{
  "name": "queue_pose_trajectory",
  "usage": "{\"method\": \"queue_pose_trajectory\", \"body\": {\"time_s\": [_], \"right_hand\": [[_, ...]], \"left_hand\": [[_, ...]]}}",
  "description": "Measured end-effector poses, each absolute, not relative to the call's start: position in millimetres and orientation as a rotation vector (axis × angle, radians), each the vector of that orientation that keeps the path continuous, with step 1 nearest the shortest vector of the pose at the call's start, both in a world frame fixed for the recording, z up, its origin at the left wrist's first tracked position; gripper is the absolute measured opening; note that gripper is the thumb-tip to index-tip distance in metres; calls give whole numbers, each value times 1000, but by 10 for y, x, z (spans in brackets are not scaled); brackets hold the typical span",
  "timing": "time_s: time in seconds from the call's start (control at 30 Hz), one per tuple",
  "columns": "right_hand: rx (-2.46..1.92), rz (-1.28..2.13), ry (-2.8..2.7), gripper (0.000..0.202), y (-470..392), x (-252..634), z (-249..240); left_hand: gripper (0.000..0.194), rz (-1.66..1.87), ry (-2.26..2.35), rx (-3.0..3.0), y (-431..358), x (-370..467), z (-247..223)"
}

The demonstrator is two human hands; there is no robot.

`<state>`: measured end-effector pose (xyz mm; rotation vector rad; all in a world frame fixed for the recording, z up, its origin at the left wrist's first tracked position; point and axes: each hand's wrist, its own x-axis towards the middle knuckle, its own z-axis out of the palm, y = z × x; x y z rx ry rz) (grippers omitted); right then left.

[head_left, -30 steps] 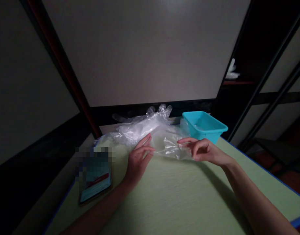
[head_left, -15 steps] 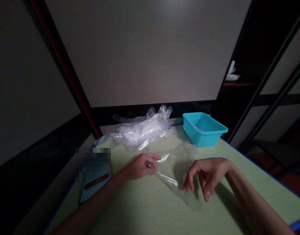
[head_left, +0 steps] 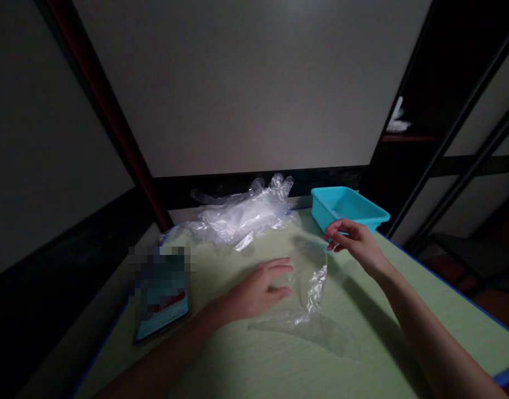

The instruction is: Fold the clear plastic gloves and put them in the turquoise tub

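A clear, thin plastic glove or sheet (head_left: 316, 288) spreads over the pale green table, its lower part lying flat. My right hand (head_left: 348, 235) is raised in front of the teal basin, its fingertips pinched on the upper edge of this plastic. Left of the plastic, my left hand (head_left: 258, 288) hovers low with its fingers apart and nothing in them. Behind both hands lies a crumpled pile of clear plastic gloves (head_left: 242, 216).
The teal basin (head_left: 377, 222) stands at the table's back right. A phone or tablet (head_left: 165, 321), partly blurred out, lies at the left edge. A pale panel (head_left: 254, 94) rises behind the table (head_left: 221, 366). White items sit on a dark shelf at right.
My right hand has moved up and away toward the basin, lifting the plastic's edge. My left hand has let go of the plastic and opened, shifting slightly right.
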<state>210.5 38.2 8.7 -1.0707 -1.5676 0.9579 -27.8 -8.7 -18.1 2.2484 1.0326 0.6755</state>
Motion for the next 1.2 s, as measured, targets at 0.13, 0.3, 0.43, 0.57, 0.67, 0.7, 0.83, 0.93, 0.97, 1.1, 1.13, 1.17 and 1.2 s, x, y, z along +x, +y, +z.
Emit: {"method": "queue_pose_trajectory", "body": {"time_s": [0.13, 0.3, 0.43, 0.57, 0.67, 0.7, 0.83, 0.93, 0.97, 1.1, 1.13, 1.17, 1.2], "right_hand": [[-1272, 657, -1664, 14, 480, 2161, -21], [-1308, 637, -1762, 14, 523, 2223, -95], [-1389, 600, -1892, 14, 546, 2242, -140], [-1347, 562, -1969, 16, 542, 2205, -141], [-1298, 515, -1934, 17, 535, 2191, -117], [-1300, 488, -1907, 16, 537, 2199, -113], [-1373, 332, -1944, 18, 574, 2262, -156], [-1417, 234, -2102, 24, 600, 2282, -236], [-1421, 226, -2151, 27, 603, 2278, -263], [-1453, 208, -2250, 32, 589, 2240, -313], [-1450, 203, -2260, 32, 580, 2227, -307], [-1432, 196, -2262, 32, 569, 2212, -294], [-1401, 180, -2270, 31, 556, 2193, -278]], "left_hand": [[52, 375, 1064, 2597, -179, -251, -301], [57, 214, 1182, 2742, -126, -388, -351], [57, 221, 1213, 2773, -72, -442, -385], [56, 221, 1246, 2777, -51, -473, -398], [56, 200, 1260, 2780, -44, -481, -385], [56, 194, 1264, 2781, -43, -481, -378], [55, 219, 1306, 2779, -43, -481, -360], [54, 241, 1344, 2769, -45, -490, -365], [54, 243, 1349, 2768, -45, -494, -369], [53, 231, 1323, 2788, -41, -502, -378], [53, 224, 1312, 2794, -42, -498, -376], [53, 214, 1300, 2799, -45, -491, -372], [53, 201, 1287, 2803, -52, -479, -367]]}}
